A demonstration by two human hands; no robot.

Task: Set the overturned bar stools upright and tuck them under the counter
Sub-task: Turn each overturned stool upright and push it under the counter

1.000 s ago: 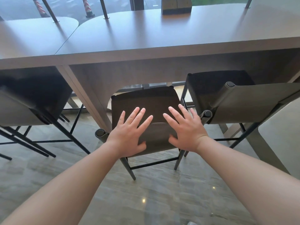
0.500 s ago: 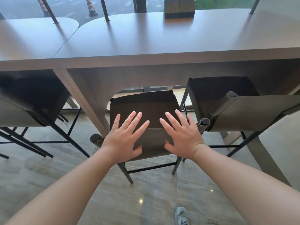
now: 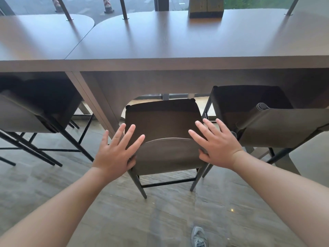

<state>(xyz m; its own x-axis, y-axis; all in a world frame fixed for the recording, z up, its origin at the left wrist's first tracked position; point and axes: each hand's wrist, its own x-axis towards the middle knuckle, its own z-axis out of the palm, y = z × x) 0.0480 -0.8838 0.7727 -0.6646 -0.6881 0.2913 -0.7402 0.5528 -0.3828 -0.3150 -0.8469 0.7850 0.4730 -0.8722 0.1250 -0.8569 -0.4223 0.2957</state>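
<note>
Standing upright on its four legs, the middle bar stool (image 3: 162, 138) faces the desk (image 3: 178, 50) squarely, its dark seat ahead of the low backrest and its front edge close under the desk's near rim. The left hand (image 3: 115, 152) lies against the left end of the backrest with fingers spread and straight, thumb tucked on the near face; the right hand (image 3: 216, 147) mirrors it at the right end, fingers fanned out, thumb touching the backrest's edge. Neither grip closes round anything: both are flat, open palms set to press rather than hold. What the next move turns on is that the stool lies straight ahead of both hands, between them and the desk, so its path in runs directly away from the person, and the hands sit at about equal reach on either side of that line. An even push from both should slide it in without yawing; a heavier right hand would likely swing it toward the desk leg (image 3: 94, 102) on the left. Whether the seat already sits partly beneath the desk is hard to judge from this steep angle. Neighbouring stools, one at left (image 3: 26, 113) and one at right (image 3: 267, 122), stand upright, seats toward the desk.
</note>
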